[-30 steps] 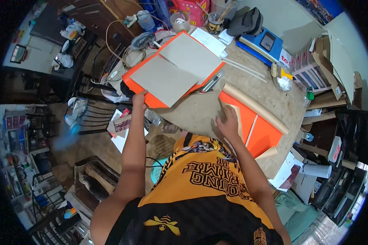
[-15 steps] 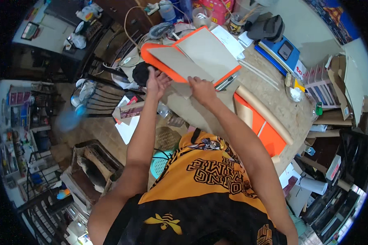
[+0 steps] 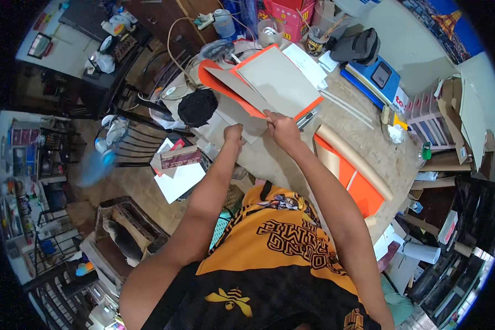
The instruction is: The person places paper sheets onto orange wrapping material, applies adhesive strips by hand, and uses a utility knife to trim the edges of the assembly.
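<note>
An orange-backed folder [image 3: 283,80] with grey board panels is partly open above the far part of the table. Its left orange flap [image 3: 217,77] tilts up off the tabletop. My right hand [image 3: 283,129] is closed on the near edge of this folder, by the spine. To the left and nearer me, my left hand [image 3: 234,135] is closed beside a flat grey sheet [image 3: 248,125]; whether its fingers pinch that sheet or anything else is hidden. A black cloth bundle [image 3: 197,108] lies just left of the flap. Pens [image 3: 308,118] rest under the folder's right edge.
Rolled brown paper with an orange sheet [image 3: 349,170] lies at the table's right. Farther back are white strips [image 3: 349,107], a blue box [image 3: 371,80], a black pouch [image 3: 357,47] and cups [image 3: 316,41]. A chair with papers [image 3: 179,170] stands left of the table.
My left hand has left the folder's flap, come nearer and to the right, and closed. The flap has swung rightward, leaving more of the black bundle in sight. My right hand keeps its grip.
</note>
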`<state>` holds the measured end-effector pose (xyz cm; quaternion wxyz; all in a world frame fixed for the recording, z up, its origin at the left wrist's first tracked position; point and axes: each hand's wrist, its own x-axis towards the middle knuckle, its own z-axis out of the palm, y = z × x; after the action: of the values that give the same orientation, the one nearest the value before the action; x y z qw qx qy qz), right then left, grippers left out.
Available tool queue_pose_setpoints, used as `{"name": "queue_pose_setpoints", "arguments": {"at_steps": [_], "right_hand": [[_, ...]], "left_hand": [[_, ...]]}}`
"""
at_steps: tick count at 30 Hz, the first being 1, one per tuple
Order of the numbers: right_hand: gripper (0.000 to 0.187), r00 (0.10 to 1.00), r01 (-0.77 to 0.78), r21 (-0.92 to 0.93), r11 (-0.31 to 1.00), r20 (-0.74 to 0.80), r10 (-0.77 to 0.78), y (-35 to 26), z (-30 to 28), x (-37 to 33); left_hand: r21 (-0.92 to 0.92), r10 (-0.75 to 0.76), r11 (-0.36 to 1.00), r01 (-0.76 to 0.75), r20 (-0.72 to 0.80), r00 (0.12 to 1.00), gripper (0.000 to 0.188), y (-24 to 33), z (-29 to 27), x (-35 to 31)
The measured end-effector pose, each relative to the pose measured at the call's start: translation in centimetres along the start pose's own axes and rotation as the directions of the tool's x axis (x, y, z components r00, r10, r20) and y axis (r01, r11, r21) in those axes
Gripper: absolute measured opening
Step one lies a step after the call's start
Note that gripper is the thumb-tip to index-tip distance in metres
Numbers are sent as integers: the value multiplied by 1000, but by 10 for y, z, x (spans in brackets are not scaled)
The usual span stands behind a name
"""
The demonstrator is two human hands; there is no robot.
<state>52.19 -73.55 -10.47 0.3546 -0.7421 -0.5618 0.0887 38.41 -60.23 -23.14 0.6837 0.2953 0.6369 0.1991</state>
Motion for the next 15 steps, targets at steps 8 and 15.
{"name": "queue_pose_setpoints", "arguments": {"at_steps": [8,15], "right_hand": [[35,997,-59,4,998,51,58,5,-8,0],[35,998,-55,26,998,39,54,4,-12,-1]], "left_hand": [[-52,-60,997,65,88,994,8,-9,-11,25],[-142,-144,979,146,22,989,8,2,0,11]]}}
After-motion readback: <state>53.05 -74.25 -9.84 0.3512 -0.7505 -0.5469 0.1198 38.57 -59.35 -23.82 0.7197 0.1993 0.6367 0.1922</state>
